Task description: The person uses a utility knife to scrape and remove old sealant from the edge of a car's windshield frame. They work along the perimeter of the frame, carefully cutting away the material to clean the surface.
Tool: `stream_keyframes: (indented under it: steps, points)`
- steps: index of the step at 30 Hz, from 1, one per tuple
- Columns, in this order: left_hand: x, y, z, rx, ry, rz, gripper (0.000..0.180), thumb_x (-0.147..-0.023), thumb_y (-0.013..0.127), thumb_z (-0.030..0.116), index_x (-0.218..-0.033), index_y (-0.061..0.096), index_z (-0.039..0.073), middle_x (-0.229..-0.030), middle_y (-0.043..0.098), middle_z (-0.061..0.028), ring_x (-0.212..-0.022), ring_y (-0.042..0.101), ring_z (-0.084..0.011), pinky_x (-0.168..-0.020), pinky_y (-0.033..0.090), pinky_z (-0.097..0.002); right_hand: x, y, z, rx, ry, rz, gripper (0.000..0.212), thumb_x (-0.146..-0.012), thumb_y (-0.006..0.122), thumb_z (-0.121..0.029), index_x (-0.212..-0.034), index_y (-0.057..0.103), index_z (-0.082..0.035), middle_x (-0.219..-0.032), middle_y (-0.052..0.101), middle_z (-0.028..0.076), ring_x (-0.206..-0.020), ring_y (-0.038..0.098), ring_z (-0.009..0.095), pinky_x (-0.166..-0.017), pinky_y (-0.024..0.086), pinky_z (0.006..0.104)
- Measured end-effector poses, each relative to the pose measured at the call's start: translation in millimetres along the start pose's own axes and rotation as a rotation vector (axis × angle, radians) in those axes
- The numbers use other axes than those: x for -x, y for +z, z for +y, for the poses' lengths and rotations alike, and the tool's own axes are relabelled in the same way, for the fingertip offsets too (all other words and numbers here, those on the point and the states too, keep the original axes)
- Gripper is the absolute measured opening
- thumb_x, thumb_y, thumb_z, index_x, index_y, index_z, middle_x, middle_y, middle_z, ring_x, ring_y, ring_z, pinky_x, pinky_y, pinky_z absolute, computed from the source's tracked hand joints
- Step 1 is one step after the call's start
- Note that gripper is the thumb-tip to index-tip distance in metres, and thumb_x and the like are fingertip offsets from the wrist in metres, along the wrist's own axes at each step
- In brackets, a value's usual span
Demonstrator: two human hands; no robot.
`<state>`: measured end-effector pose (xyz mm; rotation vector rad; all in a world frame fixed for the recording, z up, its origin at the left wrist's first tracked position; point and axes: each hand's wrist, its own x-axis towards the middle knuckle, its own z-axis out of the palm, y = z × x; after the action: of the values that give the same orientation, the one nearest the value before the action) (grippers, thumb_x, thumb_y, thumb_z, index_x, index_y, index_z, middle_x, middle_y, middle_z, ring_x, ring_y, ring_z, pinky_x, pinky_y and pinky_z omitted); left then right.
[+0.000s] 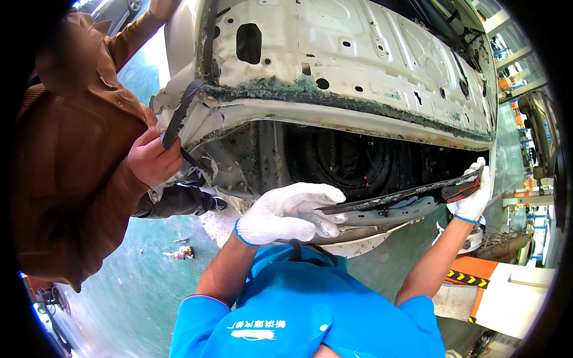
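My left hand [289, 212], in a white glove, has its fingers loosely around the near end of a long dark strip [394, 197], probably a rubber seal. That strip runs right along the rear edge of a stripped car body [352, 110]. Also gloved, my right hand [473, 194] is closed around a red-and-black handled tool [459, 191] beside the strip's far end; its exact kind is unclear. At left, another person's hand [154, 158] pinches a separate black strip [179, 116] at the body's corner.
Below the pale panel lies a dark open cavity [358, 158] with a round well. A person in a brown jacket [77, 179] stands close on the left. Small metal parts [182, 253] lie on the green floor. An orange-and-white stand [477, 280] is at right.
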<state>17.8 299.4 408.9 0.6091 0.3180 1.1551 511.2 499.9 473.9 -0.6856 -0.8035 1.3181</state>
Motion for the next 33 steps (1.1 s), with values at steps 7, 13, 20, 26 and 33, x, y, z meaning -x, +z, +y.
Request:
stream_keyframes:
  steps: [7, 13, 20, 26, 33]
  points:
    - [-19.3, 20.1, 0.3, -0.087, 0.084, 0.173, 0.053, -0.080, 0.077, -0.011, -0.131, 0.066, -0.003, -0.128, 0.070, -0.0191, -0.108, 0.074, -0.0300, -0.091, 0.063, -0.0447, 14.9, -21.1, 26.0, -0.029, 0.116, 0.093, 0.028, -0.107, 0.063, -0.025, -0.127, 0.066, -0.007, -0.109, 0.073, 0.004, -0.084, 0.071, 0.010, -0.065, 0.062, 0.0243]
    - [-46.1, 32.6, -4.9, 0.034, 0.246, 0.255, 0.031, -0.087, 0.075, -0.007, -0.117, 0.072, -0.001, -0.117, 0.075, -0.0127, -0.097, 0.075, -0.0205, -0.087, 0.062, -0.0340, 36.4, -71.2, 79.8, 0.061, 0.135, 0.265, 0.029, -0.105, 0.066, -0.023, -0.123, 0.067, 0.001, -0.109, 0.073, 0.008, -0.098, 0.068, 0.014, -0.090, 0.055, 0.0265]
    - [-61.1, 39.0, -1.8, -0.025, 0.273, 0.332, 0.023, -0.093, 0.071, -0.005, -0.115, 0.071, -0.002, -0.109, 0.074, -0.0102, -0.085, 0.068, -0.0131, -0.077, 0.056, -0.0296, 82.8, -65.2, 135.1, 0.091, 0.381, 0.354, 0.030, -0.105, 0.067, -0.031, -0.117, 0.070, -0.004, -0.087, 0.066, 0.001, -0.069, 0.061, 0.010, -0.062, 0.054, 0.0233]
    - [-62.7, 30.7, -1.2, -0.065, 0.261, 0.411, 0.021, -0.094, 0.072, 0.000, -0.115, 0.071, -0.001, -0.102, 0.072, -0.0079, -0.083, 0.067, -0.0124, -0.075, 0.056, -0.0276, 87.3, -62.0, 137.0, 0.070, 0.411, 0.364, 0.029, -0.108, 0.062, -0.031, -0.118, 0.069, -0.004, -0.085, 0.065, 0.002, -0.064, 0.061, 0.011, -0.056, 0.056, 0.0239]
    - [-54.1, 10.2, -2.1, -0.113, 0.340, 0.475, 0.030, -0.096, 0.068, 0.006, -0.125, 0.068, -0.002, -0.096, 0.073, -0.0079, -0.082, 0.070, -0.0148, -0.078, 0.056, -0.0272, 82.0, -25.6, 106.6, 0.000, 0.311, 0.347, 0.024, -0.107, 0.064, -0.027, -0.120, 0.068, -0.008, -0.102, 0.071, 0.000, -0.073, 0.064, 0.008, -0.055, 0.051, 0.0223]
